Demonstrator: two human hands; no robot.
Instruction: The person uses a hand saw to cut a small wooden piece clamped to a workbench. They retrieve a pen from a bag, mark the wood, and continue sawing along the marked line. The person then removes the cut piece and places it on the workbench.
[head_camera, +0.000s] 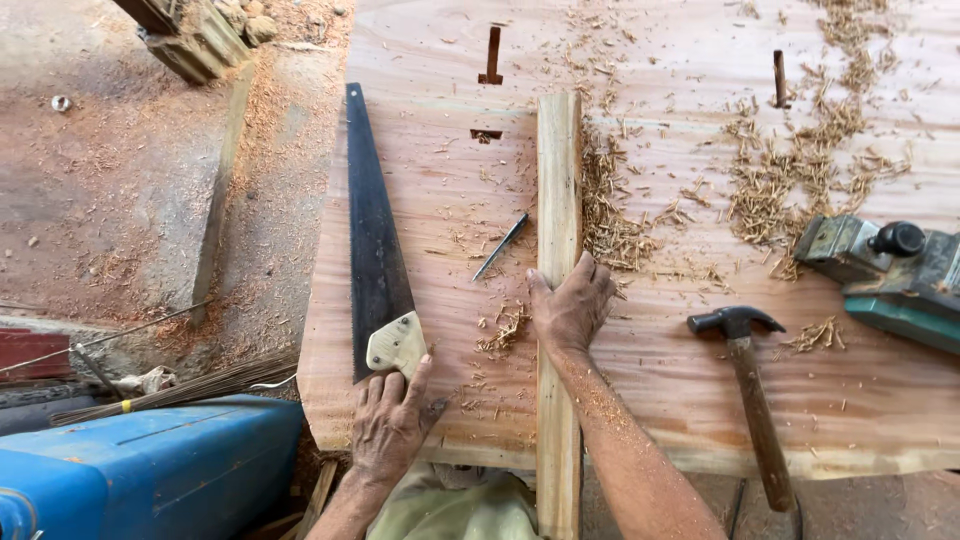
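Note:
A long narrow wooden batten (558, 180) lies lengthwise on the plywood workbench (680, 400), its near end overhanging the front edge. My right hand (572, 306) rests flat on the batten, fingers spread, pressing it down. My left hand (390, 420) sits on the bench's front edge with its fingers touching the pale handle of a black-bladed hand saw (375, 250) that lies flat to the left of the batten. A dark nail or thin pencil (500, 246) lies between saw and batten.
A claw hammer (750, 390) lies right of the batten. A green electric planer (890, 270) sits at the right edge. Shavings cover the bench top. Two rusty metal stops (492, 55) stick up at the far end. A blue container (140, 470) and a broom (180, 390) stand below left.

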